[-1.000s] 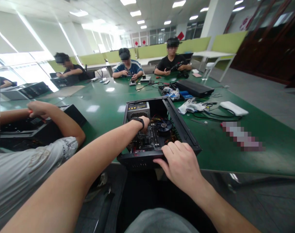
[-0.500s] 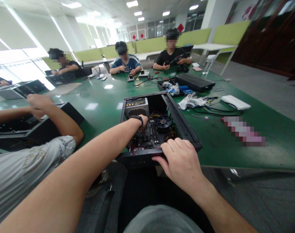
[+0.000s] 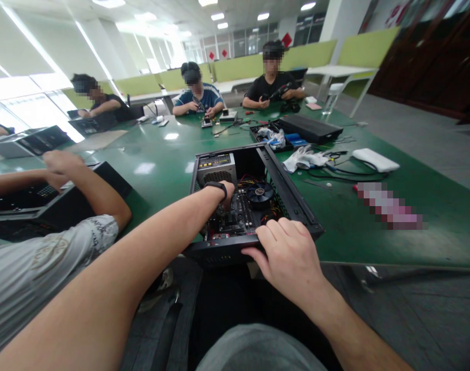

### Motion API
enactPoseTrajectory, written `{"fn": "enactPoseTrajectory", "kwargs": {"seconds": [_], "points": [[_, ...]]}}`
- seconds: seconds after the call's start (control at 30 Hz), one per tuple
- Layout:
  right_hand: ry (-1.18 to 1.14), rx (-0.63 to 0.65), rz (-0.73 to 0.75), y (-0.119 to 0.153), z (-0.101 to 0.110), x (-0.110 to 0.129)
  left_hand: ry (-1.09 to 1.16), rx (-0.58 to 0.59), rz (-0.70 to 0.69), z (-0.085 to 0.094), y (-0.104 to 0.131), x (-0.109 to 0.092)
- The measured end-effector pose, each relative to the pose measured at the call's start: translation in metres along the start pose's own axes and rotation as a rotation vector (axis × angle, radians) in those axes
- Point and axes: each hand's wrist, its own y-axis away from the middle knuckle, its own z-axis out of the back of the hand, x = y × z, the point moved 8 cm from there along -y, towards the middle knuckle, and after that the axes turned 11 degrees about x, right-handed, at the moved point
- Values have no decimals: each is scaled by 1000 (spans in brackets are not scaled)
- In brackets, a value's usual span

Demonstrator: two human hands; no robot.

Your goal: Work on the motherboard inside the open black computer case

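An open black computer case [image 3: 292,198] lies on its side at the table's near edge. Inside it are a power supply [image 3: 216,167], a motherboard [image 3: 238,210] and a round black cooling fan [image 3: 260,194]. My left hand [image 3: 229,194], with a black wristband, reaches down into the case beside the power supply, over the motherboard. Its fingertips are hidden, so what they touch cannot be made out. My right hand [image 3: 285,250] clasps the near edge of the case, fingers over the top and thumb against the outer face.
White work gloves [image 3: 302,158], cables [image 3: 349,178] and a white pouch [image 3: 375,161] lie on the green table [image 3: 358,226] to the right. Behind is a black tray-like panel [image 3: 310,129]. At left, a co-worker's arm [image 3: 99,190] rests close by, over another case [image 3: 113,181]. Other people sit across the table.
The view has shifted slightly. Both hands keep nearly the same places, the left inside the case and the right on its near edge.
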Motion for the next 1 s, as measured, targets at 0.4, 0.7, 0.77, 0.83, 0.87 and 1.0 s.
{"fn": "enactPoseTrajectory", "kwargs": {"seconds": [0.4,0.7,0.77,0.83,0.87,1.0], "points": [[0,-2,4,0,1,1,17,-19,-3,-3,-12,8],[3,1,0,-1,0,1,101,-75,2,-6,-18,14],[1,-2,-1,-1,0,0,91,-85,-3,-5,-17,13],[-3,-5,-3,-1,0,0,79,-82,0,-4,-14,12],[-5,-5,-2,-1,0,0,80,-79,0,-4,-13,11],[-2,-4,-1,0,1,0,93,-62,-4,-2,-8,10]]}}
